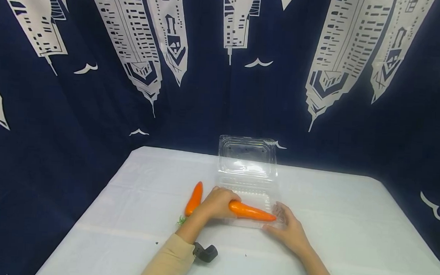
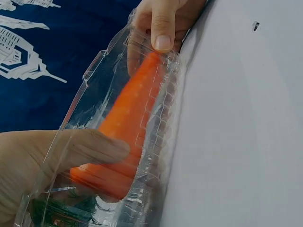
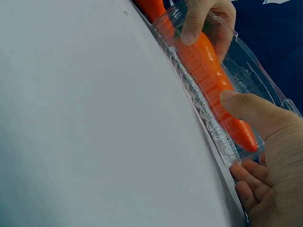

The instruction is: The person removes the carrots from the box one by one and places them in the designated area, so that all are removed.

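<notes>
An orange carrot (image 1: 252, 212) lies lengthwise within the base of a clear plastic clamshell container (image 1: 247, 193), its thin tip toward the right. My left hand (image 1: 218, 202) grips the thick end, thumb across it in the left wrist view. Green tops show dimly under that hand through the plastic. At the container's right end, my right hand (image 1: 289, 231) holds the wall, with the thumb (image 3: 246, 106) over the carrot's side and the other fingers curled below the end. The hinged lid (image 1: 247, 155) stands raised at the back.
A second carrot (image 1: 194, 199) with green tops (image 1: 181, 220) lies left of the container, beside the left forearm. All stands on a white-covered table (image 1: 158, 184). A dark blue curtain (image 1: 207, 103) with white buildings hangs behind. A black wrist device (image 1: 207, 253) sits at the left wrist.
</notes>
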Demonstrator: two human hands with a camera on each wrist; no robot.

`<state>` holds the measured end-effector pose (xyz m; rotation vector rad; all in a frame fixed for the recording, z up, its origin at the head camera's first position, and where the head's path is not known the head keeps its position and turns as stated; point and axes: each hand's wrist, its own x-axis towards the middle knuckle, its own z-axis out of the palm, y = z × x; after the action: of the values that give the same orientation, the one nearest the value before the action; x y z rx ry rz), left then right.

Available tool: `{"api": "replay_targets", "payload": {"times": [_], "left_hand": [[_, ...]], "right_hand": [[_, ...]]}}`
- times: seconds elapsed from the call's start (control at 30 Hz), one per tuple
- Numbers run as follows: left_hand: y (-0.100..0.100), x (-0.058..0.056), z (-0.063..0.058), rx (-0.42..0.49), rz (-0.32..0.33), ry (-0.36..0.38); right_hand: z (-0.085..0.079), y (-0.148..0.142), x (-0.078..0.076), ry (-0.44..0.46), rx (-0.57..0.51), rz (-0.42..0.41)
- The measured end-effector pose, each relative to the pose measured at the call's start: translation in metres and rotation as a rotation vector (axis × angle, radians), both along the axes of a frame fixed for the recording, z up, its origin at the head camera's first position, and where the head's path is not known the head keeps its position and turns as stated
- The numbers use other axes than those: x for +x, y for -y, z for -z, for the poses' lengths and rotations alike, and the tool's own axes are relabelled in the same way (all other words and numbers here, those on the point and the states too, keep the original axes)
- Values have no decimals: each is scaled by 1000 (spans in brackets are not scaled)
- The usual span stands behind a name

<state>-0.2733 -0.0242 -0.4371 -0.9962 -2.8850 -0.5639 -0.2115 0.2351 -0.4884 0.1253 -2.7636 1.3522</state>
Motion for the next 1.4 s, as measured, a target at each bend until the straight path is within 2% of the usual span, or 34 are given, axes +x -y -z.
{"api": "replay_targets", "payload": {"times": [0.13,0.3,0.47,0.53,0.63,0.8,0.9,1.13,1.23,1.4], "left_hand": [[-1,0,-2,0,2,-33],[-1,1,-3,22,-44,-63],[0,4,-7,101,-77,-117],[1,6,-8,148,-102,-115],[2,8,-10,237,-163,-81],[6,13,-16,490,-279,44],[8,15,-19,618,-334,90],[17,20,-23,781,-416,179],[21,22,-25,839,-422,215],[27,24,-27,873,-454,213]], "right_hand": [[3,-1,-1,-26,-27,-5],[3,-1,-1,-13,-46,-9],[5,-1,-1,-24,-38,-11],[5,-1,-1,-26,-36,-12],[5,-1,-1,-24,-37,-13],[3,-1,-1,-14,-28,-6],[3,-1,-1,-12,-14,0],[3,0,-1,-15,-8,1],[2,0,0,-14,-7,0],[0,0,0,-17,2,-1]]}}
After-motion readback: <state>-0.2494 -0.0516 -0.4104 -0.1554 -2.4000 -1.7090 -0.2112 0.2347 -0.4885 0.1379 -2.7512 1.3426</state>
